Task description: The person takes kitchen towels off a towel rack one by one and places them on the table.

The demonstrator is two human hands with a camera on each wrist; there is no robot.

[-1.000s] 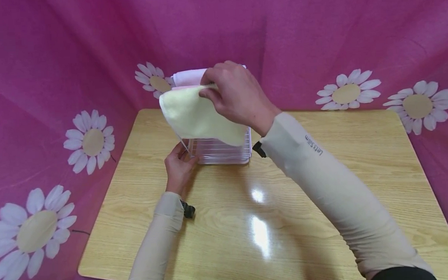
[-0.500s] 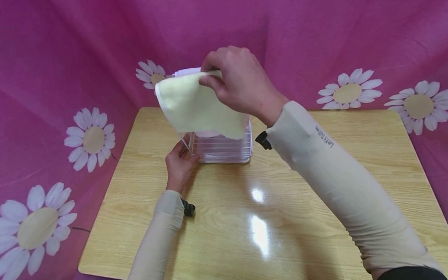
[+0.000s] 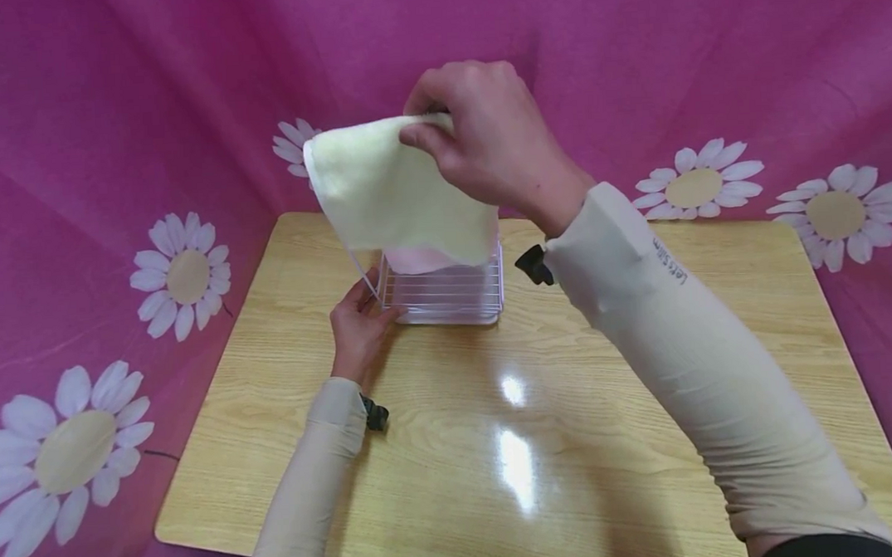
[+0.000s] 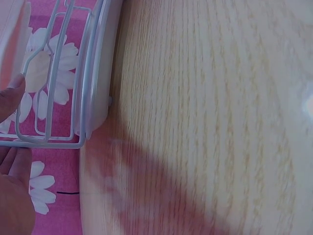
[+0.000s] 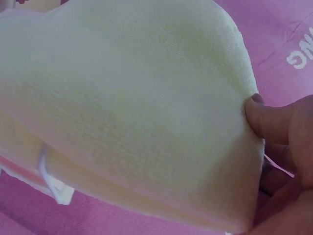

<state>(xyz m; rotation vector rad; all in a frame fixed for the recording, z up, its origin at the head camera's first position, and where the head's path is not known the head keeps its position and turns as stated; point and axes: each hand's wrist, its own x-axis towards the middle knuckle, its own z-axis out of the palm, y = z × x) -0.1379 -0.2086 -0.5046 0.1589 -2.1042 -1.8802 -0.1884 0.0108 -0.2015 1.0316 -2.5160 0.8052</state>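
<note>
A pale yellow cloth (image 3: 405, 189) with a white edge hangs folded from my right hand (image 3: 488, 131), pinched at its top edge between thumb and fingers. Below and behind it stands a white wire rack (image 3: 447, 293) on a tray base. A pink cloth (image 3: 419, 260) shows under the yellow one's lower edge. My left hand (image 3: 358, 328) grips the rack's left front side. In the left wrist view, the thumb (image 4: 12, 95) and fingers lie on either side of the white wire frame (image 4: 49, 144). The yellow cloth hides most of the rack's upper part.
The rack stands near the back of a light wooden table (image 3: 608, 388). A magenta curtain (image 3: 594, 73) with white daisies surrounds the table on the back and sides. Dark wrist cameras sit on both sleeves.
My right hand has risen and moved slightly right, lifting the yellow cloth. More of the pink cloth shows below it, and the white cloth behind is hidden. My left hand keeps its hold.
</note>
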